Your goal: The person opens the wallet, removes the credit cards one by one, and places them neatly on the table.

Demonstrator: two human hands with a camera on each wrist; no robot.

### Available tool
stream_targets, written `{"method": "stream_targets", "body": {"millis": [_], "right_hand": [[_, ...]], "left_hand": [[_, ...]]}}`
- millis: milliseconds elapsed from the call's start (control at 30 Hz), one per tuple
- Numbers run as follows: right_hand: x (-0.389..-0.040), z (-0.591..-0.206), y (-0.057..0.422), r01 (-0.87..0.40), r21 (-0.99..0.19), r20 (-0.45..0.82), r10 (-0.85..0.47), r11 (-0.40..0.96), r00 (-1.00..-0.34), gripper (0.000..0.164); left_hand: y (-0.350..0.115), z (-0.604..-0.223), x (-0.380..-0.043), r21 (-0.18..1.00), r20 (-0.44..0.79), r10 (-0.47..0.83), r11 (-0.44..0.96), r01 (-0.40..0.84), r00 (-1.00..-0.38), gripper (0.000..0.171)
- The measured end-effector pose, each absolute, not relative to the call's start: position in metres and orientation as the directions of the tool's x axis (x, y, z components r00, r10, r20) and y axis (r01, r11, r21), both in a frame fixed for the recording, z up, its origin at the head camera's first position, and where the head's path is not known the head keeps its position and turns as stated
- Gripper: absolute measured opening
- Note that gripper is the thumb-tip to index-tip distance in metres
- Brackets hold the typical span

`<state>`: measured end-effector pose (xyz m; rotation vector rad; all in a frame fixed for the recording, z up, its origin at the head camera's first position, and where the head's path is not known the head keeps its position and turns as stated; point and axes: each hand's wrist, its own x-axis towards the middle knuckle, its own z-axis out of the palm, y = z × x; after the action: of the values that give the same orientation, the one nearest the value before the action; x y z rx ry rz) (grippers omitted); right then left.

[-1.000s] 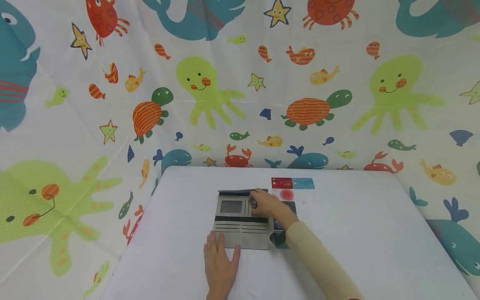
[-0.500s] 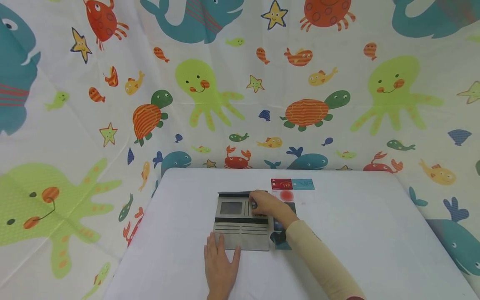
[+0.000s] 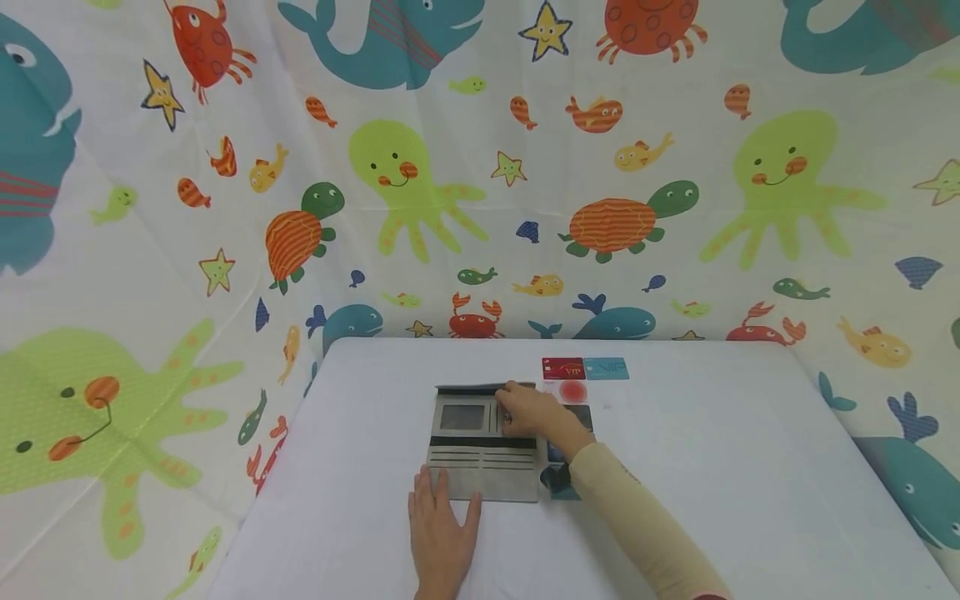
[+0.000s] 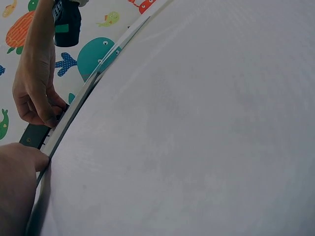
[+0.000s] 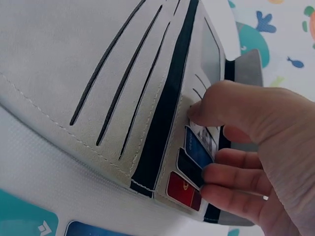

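Note:
A grey wallet (image 3: 482,482) lies unfolded on the white table, with dark bands, card slits and a clear window. My left hand (image 3: 442,529) rests on its near left corner, fingers straight and spread. At the far right section, my right hand (image 3: 531,414) pinches a pale patterned card (image 5: 205,135) between thumb and fingers, partly in a slot. Beside that card, a blue card (image 5: 198,147), a dark card (image 5: 189,167) and a red card (image 5: 183,191) stick out of the wallet. The right hand covers this section in the head view.
Right of the wallet lie a red VIP card (image 3: 562,368), a light blue card (image 3: 606,368), a white card with a red circle (image 3: 572,391) and a teal card (image 3: 566,493). Dark cards (image 3: 581,415) are partly under the right forearm. A sea-animal cloth (image 3: 465,208) hangs behind.
My right hand has shifted slightly left and its fingers sit lower over the slots, hiding more of the card there. The left hand has stayed in place.

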<state>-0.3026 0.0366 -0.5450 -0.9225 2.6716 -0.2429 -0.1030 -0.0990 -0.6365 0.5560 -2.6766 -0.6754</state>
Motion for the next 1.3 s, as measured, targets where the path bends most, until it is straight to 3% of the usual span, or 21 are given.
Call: {"method": "stream_targets", "body": {"millis": [400,900,1300], "right_hand": [[-0.305,-0.552,0.039,-0.631,-0.206,-0.19,-0.663,0.748,-0.724,0.036],[-0.301,-0.554,0.051,-0.663,-0.249,-0.124,-0.702,0.706,-0.701,0.034],[-0.292,-0.559,0.044,-0.567,-0.344,-0.061,-0.621,0.748,-0.782,0.04]], "left_hand": [[-0.099,-0.636,-0.103,0.517,0.186,-0.449,0.801,-0.302,-0.874,0.077],[-0.101,-0.633,-0.102,0.514,0.183,-0.445,0.803,-0.3,-0.876,0.077],[-0.099,-0.633,-0.103,0.495,0.212,-0.441,0.818,-0.293,-0.872,0.075]]}}
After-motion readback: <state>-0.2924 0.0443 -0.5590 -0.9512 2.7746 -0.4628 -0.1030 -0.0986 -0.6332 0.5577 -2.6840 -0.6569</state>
